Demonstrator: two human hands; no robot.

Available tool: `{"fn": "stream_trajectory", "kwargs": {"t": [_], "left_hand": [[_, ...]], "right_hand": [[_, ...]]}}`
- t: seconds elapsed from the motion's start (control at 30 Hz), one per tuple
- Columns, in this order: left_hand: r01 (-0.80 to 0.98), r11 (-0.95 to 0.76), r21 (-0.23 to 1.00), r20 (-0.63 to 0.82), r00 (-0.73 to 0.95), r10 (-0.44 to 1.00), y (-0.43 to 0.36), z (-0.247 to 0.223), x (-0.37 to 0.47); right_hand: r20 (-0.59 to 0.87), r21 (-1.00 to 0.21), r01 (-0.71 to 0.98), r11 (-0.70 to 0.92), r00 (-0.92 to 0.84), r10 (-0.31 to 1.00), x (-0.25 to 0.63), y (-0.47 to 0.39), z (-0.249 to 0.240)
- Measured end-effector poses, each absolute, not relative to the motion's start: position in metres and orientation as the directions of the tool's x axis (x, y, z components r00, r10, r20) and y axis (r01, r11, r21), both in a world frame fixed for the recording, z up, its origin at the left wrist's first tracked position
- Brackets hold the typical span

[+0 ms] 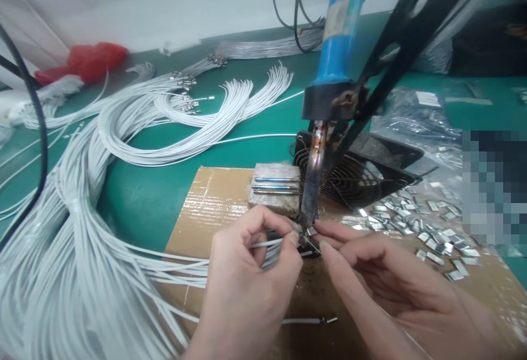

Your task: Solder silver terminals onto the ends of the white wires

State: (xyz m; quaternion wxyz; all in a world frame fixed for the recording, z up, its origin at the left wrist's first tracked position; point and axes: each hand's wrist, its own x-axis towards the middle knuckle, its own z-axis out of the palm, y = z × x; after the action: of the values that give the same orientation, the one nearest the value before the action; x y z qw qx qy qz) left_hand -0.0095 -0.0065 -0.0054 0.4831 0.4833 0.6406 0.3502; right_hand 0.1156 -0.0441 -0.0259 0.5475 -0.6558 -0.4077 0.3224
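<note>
My left hand (255, 277) is closed in a pinch on several white cables (267, 245), their ends at the tip of a soldering iron. The blue-handled soldering iron (341, 47) is clamped upright in a black stand, its dark tip pointing down between my hands. My right hand (382, 277) pinches a thin solder wire (313, 246), which reaches toward the cable ends and trails back across the palm. A small shiny metal piece (310, 231) shows by the right fingertips; whether they grip it cannot be made out. Fingers partly hide the joint.
Bundles of white cable (78, 184) cover the left side. Loose metal tabs (436, 236) lie scattered at right on the cardboard (206, 195). Behind the iron sits a black fan (341, 179), beside a grey block (274, 201) with metal rods. One cable end (304, 321) lies below my hands.
</note>
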Motion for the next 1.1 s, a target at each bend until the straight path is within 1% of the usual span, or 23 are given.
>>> {"fn": "stream_trajectory", "kwargs": {"t": [0.3, 0.53, 0.77, 0.93, 1.1], "left_hand": [[0.264, 0.281, 0.923, -0.27, -0.079, 0.96, -0.0099, -0.0071, -0.0118], [0.258, 0.275, 0.926, -0.263, -0.078, 0.962, -0.0093, -0.0047, -0.0109], [0.265, 0.286, 0.921, -0.276, -0.076, 0.958, -0.0089, -0.002, -0.01], [0.258, 0.28, 0.925, -0.27, -0.074, 0.96, -0.0102, -0.0026, -0.0116], [0.293, 0.279, 0.915, -0.268, -0.077, 0.96, -0.011, -0.0031, -0.0115]], "right_hand": [[0.073, -0.975, 0.22, -0.034, 0.459, 0.886, 0.1163, -0.0427, -0.0283], [0.052, -0.981, 0.188, -0.039, 0.459, 0.887, 0.1151, -0.044, -0.0283], [-0.005, -0.995, 0.088, -0.054, 0.484, 0.875, 0.1106, -0.0428, -0.0254], [0.01, -0.994, 0.096, -0.041, 0.485, 0.874, 0.1114, -0.0425, -0.0255], [0.019, -0.994, 0.102, -0.034, 0.478, 0.878, 0.1122, -0.0425, -0.027]]}}
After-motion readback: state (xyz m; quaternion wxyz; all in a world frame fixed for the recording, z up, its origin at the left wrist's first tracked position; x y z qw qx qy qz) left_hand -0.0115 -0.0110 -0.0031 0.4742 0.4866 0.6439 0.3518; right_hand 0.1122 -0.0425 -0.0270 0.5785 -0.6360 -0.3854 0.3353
